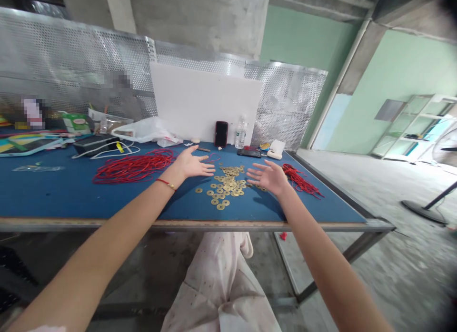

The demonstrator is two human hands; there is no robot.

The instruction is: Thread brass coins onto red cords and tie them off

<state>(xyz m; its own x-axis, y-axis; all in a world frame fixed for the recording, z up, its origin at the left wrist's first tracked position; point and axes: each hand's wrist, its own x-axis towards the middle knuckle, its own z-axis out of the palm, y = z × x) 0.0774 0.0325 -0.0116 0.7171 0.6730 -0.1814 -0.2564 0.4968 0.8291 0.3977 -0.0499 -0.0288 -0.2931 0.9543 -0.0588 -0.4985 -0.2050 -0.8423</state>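
My left hand (pixel 194 163) hovers open above the blue tabletop (pixel 53 189), its fingertips near a loose pile of brass cash coins with square holes (pixel 225 187). My right hand (pixel 268 176) is open too, on the pile's right side, and holds nothing. Its fingers are close to a few of the coins, though I cannot tell if they touch. A bundle of red cord (pixel 133 166) lies to the left of my left hand, and a smaller red cord bundle (pixel 298 180) lies beyond my right hand. A thin red bracelet (pixel 166 183) circles my left wrist.
A black phone (pixel 221 133), a water bottle (pixel 241 132) and a white board (pixel 205 101) stand at the table's back. A plastic bag (pixel 143 131) and cables lie at back left. Perforated metal panels (pixel 289 103) rise behind the table.
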